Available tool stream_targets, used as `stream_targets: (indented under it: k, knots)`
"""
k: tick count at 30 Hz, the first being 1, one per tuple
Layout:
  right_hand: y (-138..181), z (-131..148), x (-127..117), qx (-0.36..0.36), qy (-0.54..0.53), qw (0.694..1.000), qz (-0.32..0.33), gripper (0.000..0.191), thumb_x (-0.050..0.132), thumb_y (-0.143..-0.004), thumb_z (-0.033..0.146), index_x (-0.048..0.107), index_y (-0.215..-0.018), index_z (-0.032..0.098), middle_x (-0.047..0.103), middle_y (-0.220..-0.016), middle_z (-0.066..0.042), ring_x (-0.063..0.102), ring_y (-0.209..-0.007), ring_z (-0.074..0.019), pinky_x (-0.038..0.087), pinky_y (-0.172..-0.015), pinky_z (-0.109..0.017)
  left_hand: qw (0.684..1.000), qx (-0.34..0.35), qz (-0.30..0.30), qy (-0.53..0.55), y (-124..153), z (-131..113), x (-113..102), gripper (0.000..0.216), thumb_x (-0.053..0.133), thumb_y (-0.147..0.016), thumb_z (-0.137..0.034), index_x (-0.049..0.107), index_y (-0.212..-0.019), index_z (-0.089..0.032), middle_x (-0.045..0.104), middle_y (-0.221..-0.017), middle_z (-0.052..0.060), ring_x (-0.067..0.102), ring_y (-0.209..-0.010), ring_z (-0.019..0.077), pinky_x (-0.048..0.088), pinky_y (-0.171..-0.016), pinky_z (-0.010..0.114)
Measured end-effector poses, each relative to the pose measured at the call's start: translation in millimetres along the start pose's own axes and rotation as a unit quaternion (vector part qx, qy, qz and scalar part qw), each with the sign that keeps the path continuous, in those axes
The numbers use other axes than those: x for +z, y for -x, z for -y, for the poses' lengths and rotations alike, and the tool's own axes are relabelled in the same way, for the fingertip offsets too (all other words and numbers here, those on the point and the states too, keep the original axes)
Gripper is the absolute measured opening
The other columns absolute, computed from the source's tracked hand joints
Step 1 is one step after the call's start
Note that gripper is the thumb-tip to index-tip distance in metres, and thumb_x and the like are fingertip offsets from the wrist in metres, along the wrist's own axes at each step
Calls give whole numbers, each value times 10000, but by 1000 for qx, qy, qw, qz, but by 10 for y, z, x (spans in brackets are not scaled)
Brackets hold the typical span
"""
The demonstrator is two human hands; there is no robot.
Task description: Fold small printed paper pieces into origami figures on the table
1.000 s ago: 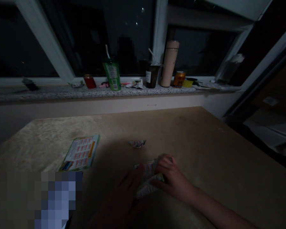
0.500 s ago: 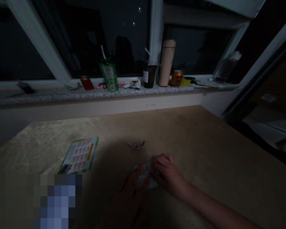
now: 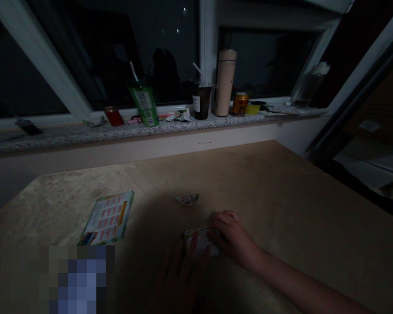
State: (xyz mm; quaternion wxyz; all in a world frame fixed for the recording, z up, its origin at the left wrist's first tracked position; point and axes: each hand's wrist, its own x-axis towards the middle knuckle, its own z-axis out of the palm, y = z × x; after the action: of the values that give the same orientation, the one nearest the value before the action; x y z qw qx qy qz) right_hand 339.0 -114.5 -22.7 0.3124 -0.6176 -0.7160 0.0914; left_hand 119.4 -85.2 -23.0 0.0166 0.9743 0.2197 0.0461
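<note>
Both hands rest on a small folded printed paper [image 3: 201, 239] near the front of a tan table [image 3: 281, 192]. My left hand [image 3: 180, 274] lies in shadow with its fingers stretched flat over the paper's left part. Fingers curled, my right hand [image 3: 232, 237] presses down on the paper's right edge. A little beyond them sits a small folded paper piece [image 3: 187, 199]. A flat printed leaflet [image 3: 107, 217] lies to the left on the table.
Along the stone windowsill [image 3: 68, 133] stand a red jar [image 3: 113, 116], a green cup with a straw [image 3: 143, 104], a dark cup with a straw [image 3: 201, 99], a tall beige flask [image 3: 224, 83] and a gold can [image 3: 240, 103]. Dark windows are behind.
The paper has been folded smaller under my hands. My left fingers slid forward over it and my right hand stayed on its right edge. The view tilted down slightly.
</note>
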Motion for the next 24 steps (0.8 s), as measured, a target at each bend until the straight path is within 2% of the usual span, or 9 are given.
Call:
stream_targets:
  k: [5, 9, 12, 16, 20, 24]
  knots:
    - [-14, 21, -24, 10, -8, 1000, 8, 29, 583, -879, 165, 606, -868, 179, 596, -853, -30, 537, -837, -182, 345, -800, -316, 1000, -10, -15, 1, 8, -14, -68, 857, 547, -860, -461, 6, -1497, -271, 227, -1523, 88, 280, -1346, 362, 289, -1057, 514]
    - [-19, 48, -66, 10, -40, 999, 18, 59, 563, -893, 183, 602, -937, 184, 612, -906, -34, 549, -867, -180, 345, -820, -322, 1000, 0, -5, 6, 5, 2, 21, 844, 517, -869, -470, 20, -1501, -214, 247, -1517, 97, 314, -1333, 336, 268, -1072, 481]
    - [-5, 52, -84, 0, -59, 998, 21, 221, 605, -855, 185, 571, -1073, 195, 613, -1002, -42, 543, -953, -196, 341, -863, -335, 1000, 17, -18, 2, 8, 40, 136, 832, 482, -862, -530, 61, -1501, -204, 281, -1506, 101, 361, -1302, 348, 268, -1062, 501]
    - [13, 37, -81, -12, -55, 998, 13, 357, 654, -795, 183, 552, -1137, 203, 592, -1104, -59, 498, -1054, -227, 332, -911, -356, 999, 12, -30, -29, 11, 64, 220, 771, 463, -871, -467, 94, -1498, -212, 237, -1525, 81, 338, -1318, 314, 246, -1072, 486]
    - [6, 24, -71, -12, -50, 998, 20, 353, 639, -800, 162, 559, -1139, 217, 598, -1083, -52, 494, -1043, -228, 331, -914, -366, 998, 9, -41, -43, 0, 37, 201, 812, 503, -837, -478, 108, -1496, -216, 237, -1523, 106, 324, -1322, 339, 279, -1044, 509]
    - [-4, 23, -65, -13, -48, 999, 19, 308, 609, -835, 169, 569, -1135, 230, 597, -1074, -44, 492, -1033, -220, 329, -910, -365, 999, 6, -20, -39, -17, -3, 104, 825, 546, -819, -473, 135, -1493, -232, 253, -1516, 114, 329, -1316, 365, 309, -1016, 539]
